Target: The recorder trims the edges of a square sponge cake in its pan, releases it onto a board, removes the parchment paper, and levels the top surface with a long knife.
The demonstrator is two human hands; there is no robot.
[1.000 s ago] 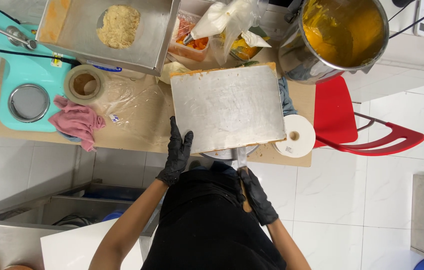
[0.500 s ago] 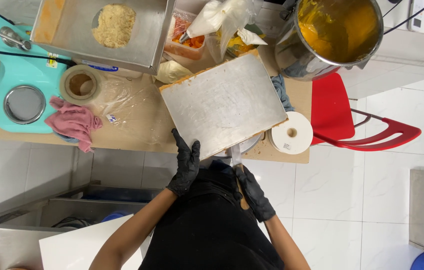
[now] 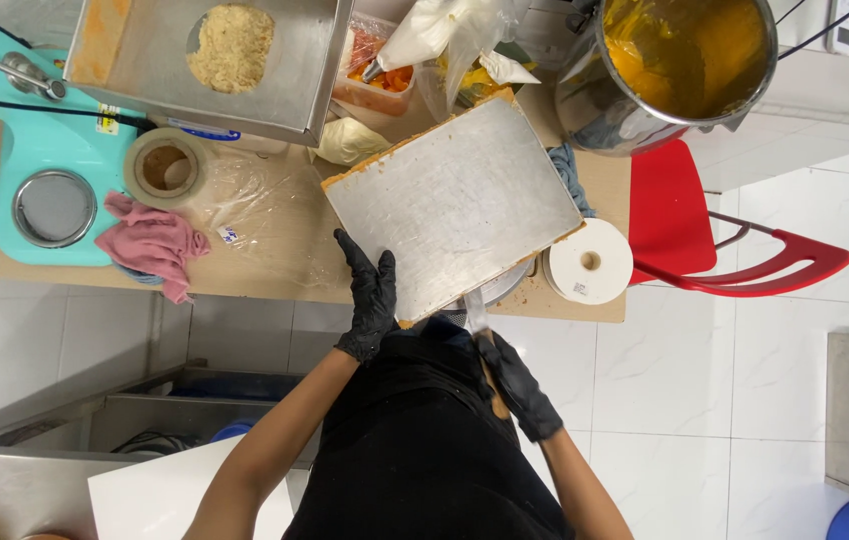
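Silvery rectangular tray, tilted, perhaps orange-edged.

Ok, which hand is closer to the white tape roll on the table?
Right. The right hand is just below the white tape roll, holding a knife; the left hand lies farther away on the metal tray.

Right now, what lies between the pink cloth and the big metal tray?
In the head view, crumpled clear plastic film covers the table between the pink cloth and the metal tray.
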